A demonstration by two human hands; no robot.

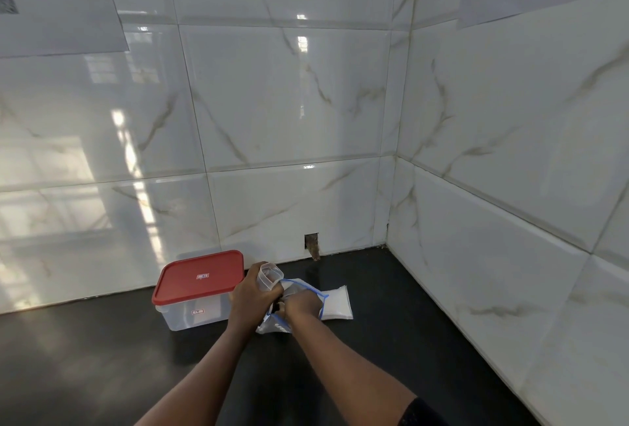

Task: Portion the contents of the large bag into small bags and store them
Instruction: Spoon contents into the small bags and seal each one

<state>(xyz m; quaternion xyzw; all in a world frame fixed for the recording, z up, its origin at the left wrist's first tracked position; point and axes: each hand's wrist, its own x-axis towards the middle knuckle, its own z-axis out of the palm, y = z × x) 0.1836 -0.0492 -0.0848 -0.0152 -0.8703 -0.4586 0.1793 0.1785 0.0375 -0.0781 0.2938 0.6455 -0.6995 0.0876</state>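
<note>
Gripping clear plastic cup, tilted: left hand, lower centre. Right hand pinches blue-rimmed zip bag, crinkly, w/ white contents. Flat white packet behind on glossy black counter. Rect. clear tub, red lid, just left.

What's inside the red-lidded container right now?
Through the clear walls of the container nothing obvious shows; it looks empty. The red lid is on, and the left hand hides its right end, so that part cannot be checked.
</note>
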